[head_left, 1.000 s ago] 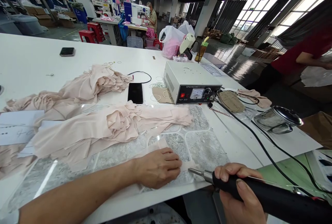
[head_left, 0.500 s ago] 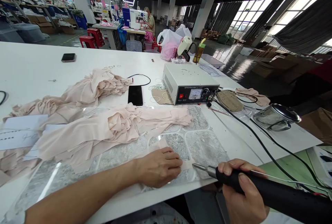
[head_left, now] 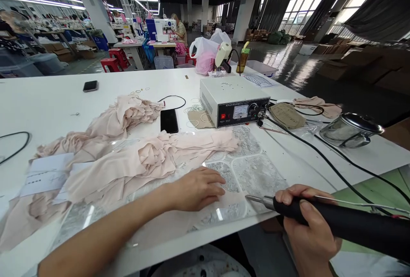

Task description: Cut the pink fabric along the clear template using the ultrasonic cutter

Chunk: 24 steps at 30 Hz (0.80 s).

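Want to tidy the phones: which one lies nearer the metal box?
The black phone just left of the brown card; the other phone lies farther back and farther left.

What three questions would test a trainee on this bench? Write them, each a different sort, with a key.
1. Multiple choice: the left hand lies over pale pink fabric. What does the right hand grip? (a) scissors; (b) a black-handled tool with a metal tip; (c) nothing.
2. Fill in the colour: on the front panel of the control box with the dial meter, the switch at the left is ____.
3. True or false: the lidded transparent mug stands on top of the control box.

Key: 1 b; 2 red; 3 false.
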Tool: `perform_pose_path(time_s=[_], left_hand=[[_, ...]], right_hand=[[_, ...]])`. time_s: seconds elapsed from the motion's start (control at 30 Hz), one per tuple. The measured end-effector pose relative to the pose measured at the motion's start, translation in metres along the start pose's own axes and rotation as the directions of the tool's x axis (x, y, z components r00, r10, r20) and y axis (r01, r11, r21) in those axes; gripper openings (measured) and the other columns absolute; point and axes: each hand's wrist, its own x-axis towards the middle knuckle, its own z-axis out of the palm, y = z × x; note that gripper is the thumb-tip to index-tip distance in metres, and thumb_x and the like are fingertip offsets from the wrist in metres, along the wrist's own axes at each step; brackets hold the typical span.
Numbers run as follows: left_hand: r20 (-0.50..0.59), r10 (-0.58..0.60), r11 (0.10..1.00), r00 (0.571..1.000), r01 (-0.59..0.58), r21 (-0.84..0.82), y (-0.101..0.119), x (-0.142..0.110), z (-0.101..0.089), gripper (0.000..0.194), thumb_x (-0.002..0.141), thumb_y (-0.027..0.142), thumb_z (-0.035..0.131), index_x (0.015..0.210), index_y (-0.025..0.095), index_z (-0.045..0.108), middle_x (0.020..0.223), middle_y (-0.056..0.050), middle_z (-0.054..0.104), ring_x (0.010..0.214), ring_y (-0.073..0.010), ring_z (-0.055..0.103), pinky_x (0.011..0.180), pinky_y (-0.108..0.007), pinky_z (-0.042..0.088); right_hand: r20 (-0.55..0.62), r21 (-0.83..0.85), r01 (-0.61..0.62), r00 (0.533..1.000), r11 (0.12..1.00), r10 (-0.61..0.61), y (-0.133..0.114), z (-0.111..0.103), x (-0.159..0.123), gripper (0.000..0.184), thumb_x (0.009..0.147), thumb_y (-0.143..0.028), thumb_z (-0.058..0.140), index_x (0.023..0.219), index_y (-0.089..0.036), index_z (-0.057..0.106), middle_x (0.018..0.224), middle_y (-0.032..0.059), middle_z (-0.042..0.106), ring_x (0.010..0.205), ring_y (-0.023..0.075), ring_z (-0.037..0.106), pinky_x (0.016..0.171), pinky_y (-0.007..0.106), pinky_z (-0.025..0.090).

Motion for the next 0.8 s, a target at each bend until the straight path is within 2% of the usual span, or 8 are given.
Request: perform_pose_path(time_s=[0.1, 0.23, 0.57, 0.8], left_hand=[[0.077, -0.003, 0.999, 0.997, 0.000, 0.046, -0.005, -0.002, -0.006, 0.012, 0.095, 0.021, 0.058, 0.100, 0.015, 0.067, 0.123, -0.010, 0.065, 0.116, -0.0257, 0.058, 0.100, -0.038, 0.044], [0.172, 0.057, 0.995, 0.983, -0.071, 0.075, -0.009, 0.000, -0.006, 0.013, 0.096, 0.024, 0.059, 0.101, 0.016, 0.067, 0.128, -0.010, 0.062, 0.115, -0.0250, 0.059, 0.098, -0.037, 0.043], [0.248, 0.193, 0.980, 0.949, -0.199, 0.001, -0.029, 0.019, -0.001, 0.026, 0.093, 0.035, 0.065, 0.112, 0.018, 0.067, 0.132, -0.010, 0.061, 0.117, -0.0261, 0.058, 0.097, -0.036, 0.042], [0.314, 0.241, 0.970, 0.918, -0.242, -0.038, -0.033, 0.028, -0.004, 0.031, 0.095, 0.036, 0.061, 0.122, 0.022, 0.064, 0.140, -0.008, 0.056, 0.125, -0.0257, 0.054, 0.101, -0.037, 0.040]], right_hand=[[-0.017, 0.020, -0.028, 0.999, 0.999, 0.029, 0.002, -0.002, 0.001, 0.011, 0.069, -0.017, 0.062, 0.078, -0.019, 0.058, 0.073, -0.0010, 0.058, 0.054, 0.0126, 0.053, 0.052, 0.032, 0.051], [-0.010, 0.039, -0.045, 0.999, 0.998, 0.045, 0.004, -0.004, 0.003, 0.011, 0.070, -0.017, 0.064, 0.079, -0.019, 0.058, 0.074, -0.0002, 0.058, 0.054, 0.0125, 0.054, 0.053, 0.033, 0.051], [0.020, 0.035, -0.024, 1.000, 0.999, 0.023, 0.003, 0.000, 0.007, 0.008, 0.075, -0.021, 0.064, 0.078, -0.019, 0.058, 0.073, -0.0002, 0.057, 0.052, 0.0122, 0.053, 0.052, 0.033, 0.049], [-0.026, 0.038, -0.036, 0.999, 0.999, 0.037, 0.002, -0.002, 0.007, 0.010, 0.071, -0.021, 0.065, 0.078, -0.019, 0.058, 0.071, -0.0004, 0.058, 0.051, 0.0122, 0.052, 0.051, 0.033, 0.050]])
